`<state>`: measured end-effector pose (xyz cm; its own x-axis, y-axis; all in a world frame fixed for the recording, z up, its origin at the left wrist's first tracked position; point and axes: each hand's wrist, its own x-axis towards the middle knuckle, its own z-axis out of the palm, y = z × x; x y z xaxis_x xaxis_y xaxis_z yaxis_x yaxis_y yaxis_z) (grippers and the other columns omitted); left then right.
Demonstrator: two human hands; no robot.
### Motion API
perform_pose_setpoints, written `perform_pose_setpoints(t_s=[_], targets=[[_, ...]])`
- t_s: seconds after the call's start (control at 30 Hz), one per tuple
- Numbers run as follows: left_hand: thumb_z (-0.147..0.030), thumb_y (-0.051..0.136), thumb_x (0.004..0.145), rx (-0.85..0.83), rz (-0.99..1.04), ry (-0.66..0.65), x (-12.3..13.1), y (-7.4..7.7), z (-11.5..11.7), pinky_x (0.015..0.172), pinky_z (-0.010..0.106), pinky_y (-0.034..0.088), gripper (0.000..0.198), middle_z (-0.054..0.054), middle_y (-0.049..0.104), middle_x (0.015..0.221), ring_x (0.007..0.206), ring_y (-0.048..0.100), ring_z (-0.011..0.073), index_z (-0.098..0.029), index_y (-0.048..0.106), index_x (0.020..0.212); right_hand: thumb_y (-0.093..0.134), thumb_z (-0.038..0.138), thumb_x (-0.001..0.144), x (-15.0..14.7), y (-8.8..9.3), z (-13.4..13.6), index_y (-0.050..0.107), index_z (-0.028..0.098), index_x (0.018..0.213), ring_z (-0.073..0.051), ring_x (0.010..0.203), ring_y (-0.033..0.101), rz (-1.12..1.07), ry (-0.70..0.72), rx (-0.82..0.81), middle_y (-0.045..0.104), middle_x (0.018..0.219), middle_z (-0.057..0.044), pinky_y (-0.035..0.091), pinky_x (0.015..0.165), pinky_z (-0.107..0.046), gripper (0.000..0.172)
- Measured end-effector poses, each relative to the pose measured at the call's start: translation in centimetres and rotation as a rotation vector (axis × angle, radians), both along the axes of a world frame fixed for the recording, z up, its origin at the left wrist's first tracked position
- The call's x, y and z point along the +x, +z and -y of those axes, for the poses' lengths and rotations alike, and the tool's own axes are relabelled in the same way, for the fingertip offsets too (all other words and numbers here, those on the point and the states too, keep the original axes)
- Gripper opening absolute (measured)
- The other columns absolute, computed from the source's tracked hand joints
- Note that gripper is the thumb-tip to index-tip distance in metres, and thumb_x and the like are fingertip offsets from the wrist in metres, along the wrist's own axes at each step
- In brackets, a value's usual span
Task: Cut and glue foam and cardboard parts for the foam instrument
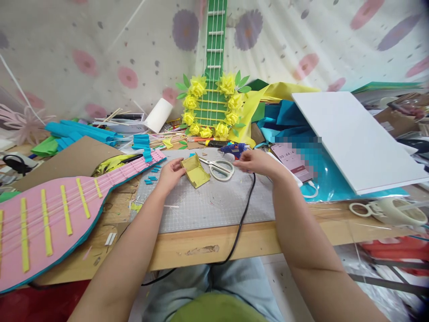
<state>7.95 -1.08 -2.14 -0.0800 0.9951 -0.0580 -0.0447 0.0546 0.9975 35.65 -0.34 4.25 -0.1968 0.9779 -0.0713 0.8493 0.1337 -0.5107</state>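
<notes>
My left hand (171, 174) pinches the left edge of a folded olive-yellow cardboard piece (197, 173), which is bent along a crease and tilted over the grey cutting mat (214, 208). White-handled scissors (221, 171) lie on the mat between my hands. My right hand (254, 162) is beside the scissors' handles with its fingers curled together; whatever is in them, if anything, is too small to make out. Just behind those fingers lies a blue glue gun (233, 149). Several small blue-tipped sticks (152, 180) lie left of my left hand.
A pink paper lute (60, 214) with yellow strips covers the left side. A green one (211, 105) with yellow paper flowers stands at the back. White board (355, 138), phone (291, 158) and tape dispenser (395, 210) lie right. A black cord (246, 214) crosses the mat.
</notes>
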Motion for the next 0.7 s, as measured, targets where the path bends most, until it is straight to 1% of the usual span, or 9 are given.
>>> perform_pose_setpoints(t_s=[0.07,0.13,0.17,0.23,0.37,0.5,0.53,0.6,0.7], targets=[[-0.026,0.075,0.048,0.032,-0.058,0.029,-0.3,-0.2,-0.2,0.089,0.043,0.046,0.058,0.013,0.066,0.106,0.099,0.061,0.0264,-0.013,0.062,0.103,0.059,0.055,0.066,1.7,-0.2,-0.5,0.055,0.018,0.064,-0.017,0.059,0.054,0.146,-0.134,0.029,0.060,0.063,-0.005,0.038,0.054,-0.029,0.037],[-0.025,0.074,0.049,0.071,-0.121,0.047,-0.5,-0.2,-0.3,0.091,0.043,0.045,0.053,0.012,0.064,0.110,0.100,0.060,0.0256,-0.014,0.064,0.100,0.062,0.055,0.064,2.2,-1.2,-1.3,0.058,0.017,0.075,-0.021,0.067,0.056,0.172,-0.255,0.153,0.062,0.074,-0.009,0.040,0.058,-0.031,0.040],[-0.024,0.073,0.049,0.087,-0.142,0.052,-0.5,-0.1,-0.3,0.092,0.043,0.045,0.052,0.012,0.063,0.111,0.100,0.059,0.0250,-0.015,0.064,0.100,0.063,0.053,0.063,2.1,-2.0,-1.8,0.059,0.016,0.080,-0.023,0.074,0.056,0.158,-0.260,0.223,0.062,0.080,-0.011,0.041,0.061,-0.032,0.041],[-0.021,0.070,0.051,0.098,-0.143,0.059,-0.6,0.1,-0.3,0.091,0.041,0.045,0.051,0.010,0.062,0.111,0.099,0.059,0.0234,-0.016,0.063,0.101,0.062,0.051,0.065,1.5,-3.5,-2.6,0.061,0.015,0.084,-0.026,0.082,0.057,0.115,-0.226,0.265,0.063,0.085,-0.013,0.042,0.067,-0.034,0.042],[-0.015,0.065,0.052,0.073,-0.048,0.114,-0.9,0.6,-0.4,0.084,0.037,0.049,0.043,0.007,0.063,0.103,0.095,0.060,0.0203,-0.017,0.062,0.095,0.059,0.048,0.070,0.6,-5.1,-3.5,0.063,0.014,0.091,-0.026,0.082,0.059,-0.053,-0.267,0.193,0.064,0.085,-0.012,0.044,0.070,-0.036,0.040],[-0.017,0.062,0.057,0.020,-0.037,0.223,-1.3,0.6,-0.6,0.076,0.034,0.052,0.027,0.006,0.063,0.091,0.084,0.061,0.0169,-0.015,0.062,0.084,0.060,0.050,0.068,0.2,-4.2,-2.8,0.060,0.015,0.096,-0.019,0.068,0.059,-0.387,-0.345,0.224,0.064,0.081,-0.008,0.046,0.062,-0.032,0.044],[-0.017,0.062,0.058,0.015,-0.053,0.225,-1.3,0.5,-0.6,0.075,0.034,0.052,0.025,0.005,0.063,0.089,0.081,0.061,0.0162,-0.015,0.062,0.083,0.059,0.051,0.069,-0.1,-3.8,-2.5,0.060,0.015,0.095,-0.016,0.063,0.057,-0.500,-0.322,0.223,0.064,0.080,-0.007,0.046,0.059,-0.030,0.045],[-0.018,0.062,0.058,0.020,-0.094,0.186,-1.3,0.2,-0.6,0.073,0.033,0.051,0.025,0.005,0.064,0.085,0.076,0.060,0.0151,-0.015,0.062,0.083,0.057,0.054,0.071,-1.2,-2.9,-1.6,0.060,0.016,0.091,-0.011,0.055,0.052,-0.693,-0.189,0.182,0.064,0.077,-0.006,0.044,0.053,-0.026,0.043],[-0.020,0.064,0.058,0.060,-0.126,0.107,-1.1,-0.1,-0.6,0.071,0.033,0.051,0.026,0.005,0.064,0.081,0.073,0.059,0.0152,-0.014,0.063,0.083,0.057,0.054,0.072,-3.4,-2.2,-0.2,0.062,0.015,0.083,-0.008,0.047,0.045,-0.719,0.032,0.018,0.060,0.062,-0.002,0.039,0.047,-0.023,0.041]])
